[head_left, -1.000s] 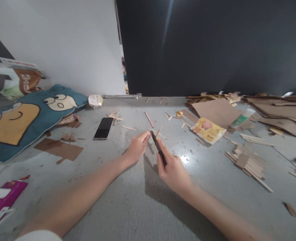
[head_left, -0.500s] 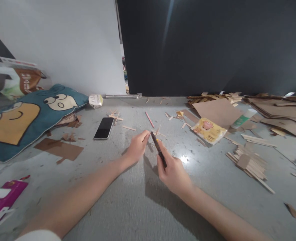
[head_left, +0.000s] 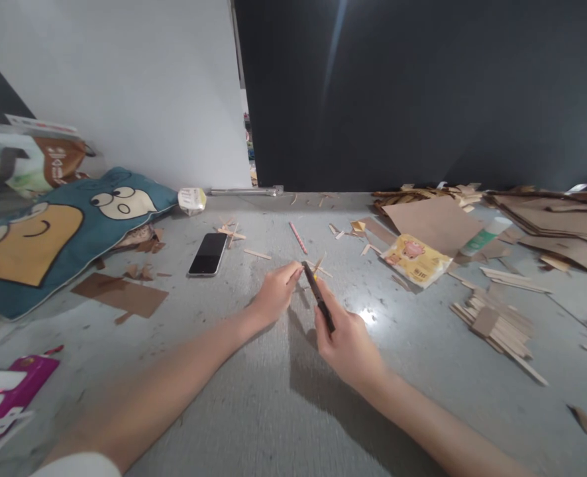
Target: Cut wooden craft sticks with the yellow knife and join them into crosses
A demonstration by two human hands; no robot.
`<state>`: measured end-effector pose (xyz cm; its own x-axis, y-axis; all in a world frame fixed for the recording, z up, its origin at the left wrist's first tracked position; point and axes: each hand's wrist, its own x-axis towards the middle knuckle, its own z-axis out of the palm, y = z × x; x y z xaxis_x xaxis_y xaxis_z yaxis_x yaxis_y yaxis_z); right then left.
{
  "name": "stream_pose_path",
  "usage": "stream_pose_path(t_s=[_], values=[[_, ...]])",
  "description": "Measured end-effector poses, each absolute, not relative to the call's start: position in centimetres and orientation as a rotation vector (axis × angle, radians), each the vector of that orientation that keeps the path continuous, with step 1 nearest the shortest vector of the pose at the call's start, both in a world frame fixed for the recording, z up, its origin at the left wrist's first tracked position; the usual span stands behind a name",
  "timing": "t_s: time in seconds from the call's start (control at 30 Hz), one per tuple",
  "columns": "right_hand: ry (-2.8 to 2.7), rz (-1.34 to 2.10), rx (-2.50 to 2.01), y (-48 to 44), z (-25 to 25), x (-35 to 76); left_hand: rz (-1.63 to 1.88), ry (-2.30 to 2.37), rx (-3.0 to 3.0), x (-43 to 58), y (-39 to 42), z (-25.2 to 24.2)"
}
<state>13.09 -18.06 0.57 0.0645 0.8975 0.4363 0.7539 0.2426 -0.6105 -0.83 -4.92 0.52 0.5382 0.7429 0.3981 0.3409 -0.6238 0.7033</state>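
My left hand (head_left: 275, 291) is closed in a pinch over the middle of the table, its fingertips close to the tip of a dark tool. What the pinch holds is too small to make out. My right hand (head_left: 348, 334) is wrapped round that long, slim black tool (head_left: 319, 296), which slants up and to the left; a bit of yellow shows beside it. Just past the fingertips, thin wooden sticks (head_left: 322, 266) cross one another; whether a hand touches them I cannot tell. A pink-and-white striped stick (head_left: 298, 238) lies beyond.
On the left are a phone (head_left: 208, 254), a blue cartoon cushion (head_left: 99, 218), brown card scraps (head_left: 119, 295) and a purple object (head_left: 20, 394). Rightward lie a yellow packet (head_left: 417, 260), a glue stick (head_left: 487, 236), a pile of wooden sticks (head_left: 497, 324) and cardboard (head_left: 556, 218).
The view has shifted slightly. Both hands keep their grips close together, and the thin crossed sticks past the fingertips show a little more clearly.
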Motion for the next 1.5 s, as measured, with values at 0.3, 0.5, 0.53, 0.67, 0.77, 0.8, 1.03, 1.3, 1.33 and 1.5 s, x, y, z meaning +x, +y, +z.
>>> stream_pose_path(t_s=[0.3,0.5,0.53,0.67,0.77,0.8,1.03,1.3,1.33,1.5], values=[[-1.724,0.194,-1.541,-18.08,0.01,13.38,0.888,0.755,2.281,-0.89,-4.88,0.72],[-1.737,0.197,-1.538,-18.11,0.08,13.06,0.977,0.915,2.166,-0.85,-4.46,0.37],[-1.739,0.194,-1.541,-18.10,0.14,13.03,0.988,0.910,2.166,-0.86,-4.43,0.36],[-1.734,0.191,-1.539,-17.97,0.47,13.21,0.947,0.809,2.206,-0.84,-4.63,0.56],[-1.734,0.174,-1.532,-17.91,0.60,13.45,0.930,0.810,2.185,-0.72,-4.72,0.71],[-1.740,0.149,-1.528,-17.93,0.60,13.53,0.937,0.832,2.167,-0.68,-4.67,0.73],[-1.756,-0.117,-1.520,-18.31,0.70,13.95,1.013,0.936,2.017,-0.49,-4.02,0.58],[-1.762,-0.030,-1.496,-18.41,0.66,13.89,1.071,0.848,1.965,-0.52,-4.52,0.78],[-1.759,-0.012,-1.495,-18.45,0.67,13.88,1.075,0.846,1.970,-0.52,-4.56,0.81],[-1.753,0.036,-1.493,-18.64,0.81,13.83,1.077,0.860,1.981,-0.53,-4.70,0.91]])
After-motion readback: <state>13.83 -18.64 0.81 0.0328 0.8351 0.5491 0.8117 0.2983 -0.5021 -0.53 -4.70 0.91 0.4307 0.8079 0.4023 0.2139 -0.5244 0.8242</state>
